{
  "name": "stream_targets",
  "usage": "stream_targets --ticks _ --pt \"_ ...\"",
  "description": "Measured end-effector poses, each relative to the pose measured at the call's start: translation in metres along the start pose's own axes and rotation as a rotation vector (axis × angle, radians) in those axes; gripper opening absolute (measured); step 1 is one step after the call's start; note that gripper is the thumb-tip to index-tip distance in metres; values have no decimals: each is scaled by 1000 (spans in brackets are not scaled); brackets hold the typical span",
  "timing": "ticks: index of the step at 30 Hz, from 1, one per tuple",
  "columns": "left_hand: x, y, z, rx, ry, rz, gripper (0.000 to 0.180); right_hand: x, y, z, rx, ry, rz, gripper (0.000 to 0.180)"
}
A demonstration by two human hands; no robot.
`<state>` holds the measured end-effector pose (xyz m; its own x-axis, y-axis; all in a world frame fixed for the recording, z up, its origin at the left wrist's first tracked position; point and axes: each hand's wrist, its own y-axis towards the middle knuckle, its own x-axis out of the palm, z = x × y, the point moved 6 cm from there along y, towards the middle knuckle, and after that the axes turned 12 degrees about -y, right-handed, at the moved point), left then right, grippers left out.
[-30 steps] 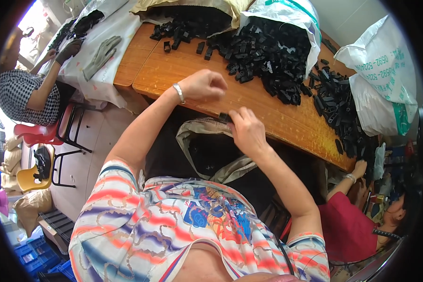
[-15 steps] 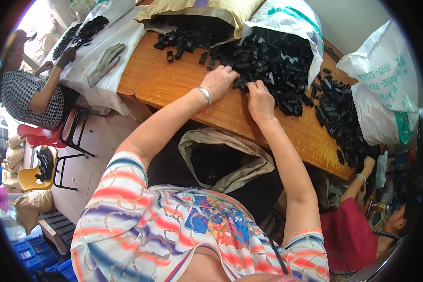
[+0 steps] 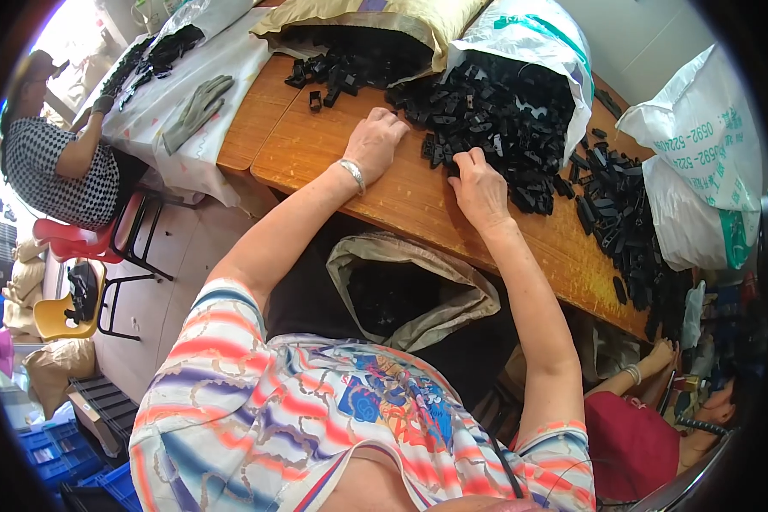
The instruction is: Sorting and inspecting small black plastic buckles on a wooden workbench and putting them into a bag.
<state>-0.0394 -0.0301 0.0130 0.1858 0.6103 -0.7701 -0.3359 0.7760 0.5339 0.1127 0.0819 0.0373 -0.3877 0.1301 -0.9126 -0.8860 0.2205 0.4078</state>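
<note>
A big heap of small black plastic parts [image 3: 495, 119] spills from a white sack [image 3: 538, 43] onto the wooden table [image 3: 401, 205]. My left hand [image 3: 375, 141], with a bracelet on its wrist, rests on the table at the heap's left edge, fingers curled. My right hand [image 3: 480, 183] lies palm down with its fingertips in the edge of the heap. Whether either hand grips a part is hidden by the fingers. An open beige sack [image 3: 410, 290] hangs below the table edge in front of my lap.
A yellow sack [image 3: 375, 17] with more black parts lies at the table's far side. More black parts [image 3: 623, 222] and white bags [image 3: 700, 171] sit at right. A person in a checked top [image 3: 51, 162] sits at left; another person's arm [image 3: 640, 380] is lower right. Grey gloves [image 3: 198, 107] lie on a white cloth.
Both hands moved from the table's near edge over the beige sack up to the heap of black parts, and now rest at its edge.
</note>
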Motion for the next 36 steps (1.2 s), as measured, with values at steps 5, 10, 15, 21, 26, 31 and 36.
stream_targets --ticks 5,10,15,21,26,31,36 --pt "-26 -22 28 -29 -325 166 46 -7 -8 -3 -39 23 -24 26" --pt "-37 -36 20 -140 -324 163 49 -7 -20 -2 19 83 -63 23" --pt "-38 -45 13 -191 -250 168 36 -5 -28 -3 80 179 -112 20" --pt "-20 -35 25 -173 -353 107 23 -7 -35 -4 45 208 -29 16" --pt "-10 -31 35 -162 -416 128 18 -17 -37 -11 20 296 -99 15" --pt "-13 -37 58 -43 -408 40 21 -18 -43 -4 25 293 -113 24" --pt "-18 -38 59 -24 -358 -82 26 -17 -41 -2 64 319 -79 26"
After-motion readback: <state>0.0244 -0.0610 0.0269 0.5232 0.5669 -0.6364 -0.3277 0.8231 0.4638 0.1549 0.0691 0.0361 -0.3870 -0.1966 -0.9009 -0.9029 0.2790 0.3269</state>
